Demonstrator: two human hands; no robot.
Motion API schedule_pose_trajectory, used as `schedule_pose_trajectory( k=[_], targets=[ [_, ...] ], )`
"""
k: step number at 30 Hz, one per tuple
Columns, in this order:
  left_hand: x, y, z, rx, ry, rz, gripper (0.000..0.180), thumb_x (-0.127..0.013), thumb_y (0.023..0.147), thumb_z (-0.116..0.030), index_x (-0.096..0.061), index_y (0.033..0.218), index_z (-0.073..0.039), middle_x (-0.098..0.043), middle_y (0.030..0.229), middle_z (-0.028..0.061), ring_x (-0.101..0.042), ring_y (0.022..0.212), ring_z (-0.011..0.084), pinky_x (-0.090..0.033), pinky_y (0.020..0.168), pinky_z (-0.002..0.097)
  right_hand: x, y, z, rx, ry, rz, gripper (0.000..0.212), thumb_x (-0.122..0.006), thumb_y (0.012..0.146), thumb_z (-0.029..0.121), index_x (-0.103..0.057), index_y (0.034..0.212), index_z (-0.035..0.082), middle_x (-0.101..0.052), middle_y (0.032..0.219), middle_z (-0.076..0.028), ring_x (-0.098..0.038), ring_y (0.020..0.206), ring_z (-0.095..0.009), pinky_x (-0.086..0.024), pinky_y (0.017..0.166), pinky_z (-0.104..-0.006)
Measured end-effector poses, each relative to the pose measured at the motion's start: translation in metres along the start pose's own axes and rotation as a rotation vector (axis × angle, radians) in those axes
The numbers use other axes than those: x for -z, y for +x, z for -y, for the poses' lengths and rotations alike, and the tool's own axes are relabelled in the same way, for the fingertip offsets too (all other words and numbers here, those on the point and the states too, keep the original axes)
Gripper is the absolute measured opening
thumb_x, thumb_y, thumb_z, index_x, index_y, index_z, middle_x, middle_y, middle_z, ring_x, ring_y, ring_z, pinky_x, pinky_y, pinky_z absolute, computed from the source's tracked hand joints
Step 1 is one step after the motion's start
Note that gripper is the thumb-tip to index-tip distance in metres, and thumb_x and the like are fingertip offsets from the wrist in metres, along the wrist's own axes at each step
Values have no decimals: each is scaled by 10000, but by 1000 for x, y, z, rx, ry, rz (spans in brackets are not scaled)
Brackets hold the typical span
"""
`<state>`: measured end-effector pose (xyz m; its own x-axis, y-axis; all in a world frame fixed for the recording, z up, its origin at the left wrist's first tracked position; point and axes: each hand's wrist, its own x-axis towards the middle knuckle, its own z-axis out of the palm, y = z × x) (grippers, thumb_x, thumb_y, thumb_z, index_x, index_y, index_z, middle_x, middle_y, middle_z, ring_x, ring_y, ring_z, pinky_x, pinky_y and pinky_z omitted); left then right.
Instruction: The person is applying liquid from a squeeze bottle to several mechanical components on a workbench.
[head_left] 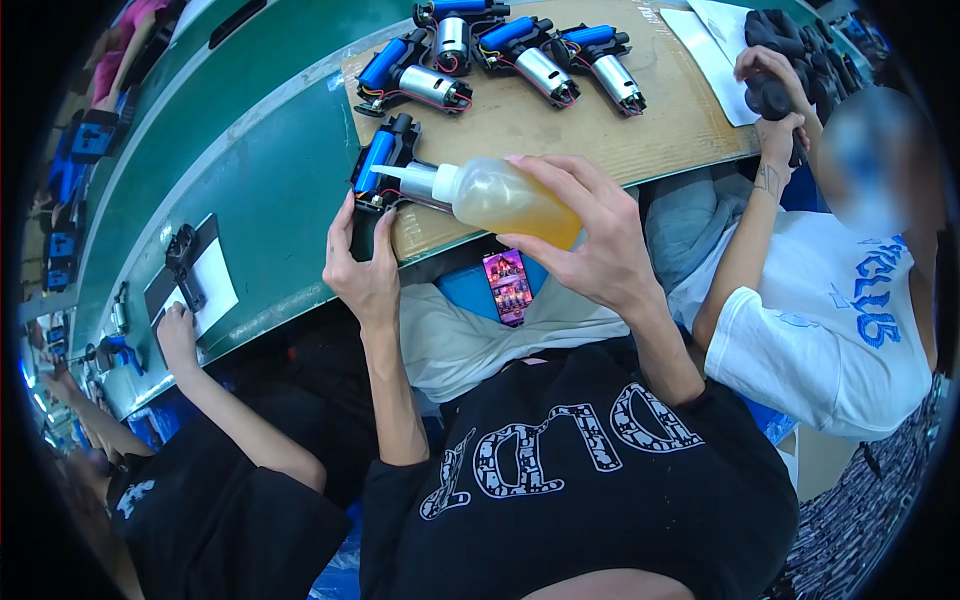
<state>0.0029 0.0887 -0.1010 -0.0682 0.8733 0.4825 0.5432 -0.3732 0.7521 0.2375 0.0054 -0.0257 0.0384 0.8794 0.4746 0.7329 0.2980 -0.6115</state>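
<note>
The right hand (590,225) is wrapped around a squeezable, translucent plastic bottle of amber liquid (510,205), tipped on its side with its slim white nozzle (402,173) pointing left. The left hand (365,265) has its thumb and forefinger narrowly spaced around the near end of a black-framed assembly with a blue cylinder and a silver motor (378,158), which lies at the left front corner of a brown cardboard sheet (670,120).

The nozzle tip stands over the assembly's blue cylinder; whether it touches cannot be told, and no drop shows. The work on this piece appears to be under way, with the bottle in position and the assembly held. Four similar assemblies (530,62) rest farther back on the cardboard; whether they are finished or waiting does not show.

Beneath the cardboard runs a green worktable (270,190). A lit phone (508,285) sits below the table's edge, near the lap. At right, a co-worker's hands (778,130) hold a black part (768,98); at left, another worker's hand (176,328) is near a dark device (184,262) on a white sheet (212,275).
</note>
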Motion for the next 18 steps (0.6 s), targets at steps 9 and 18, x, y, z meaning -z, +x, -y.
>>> schedule_pose_trajectory(
  k=[9, 18],
  targets=[
    [-8, -16, -1, -139, 49, -76, 435, -798, 794, 24, -656, 1204, 59, -682, 1173, 222, -695, 1072, 339, -572, 942, 412, 4, -3, 6, -77, 80, -31, 627, -904, 681, 171, -647, 1239, 47, -684, 1174, -142, -688, 1055, -303, -550, 920, -375],
    [-9, -16, -1, -199, 72, -15, 481, -798, 791, 23, -646, 1248, 38, -698, 1187, 202, -687, 1086, 343, -543, 952, 409, 15, -7, 5, 36, 75, -17, 594, -918, 630, 141, -672, 1165, 63, -706, 1128, -144, -699, 1039, -300, -561, 897, -375]
  ],
)
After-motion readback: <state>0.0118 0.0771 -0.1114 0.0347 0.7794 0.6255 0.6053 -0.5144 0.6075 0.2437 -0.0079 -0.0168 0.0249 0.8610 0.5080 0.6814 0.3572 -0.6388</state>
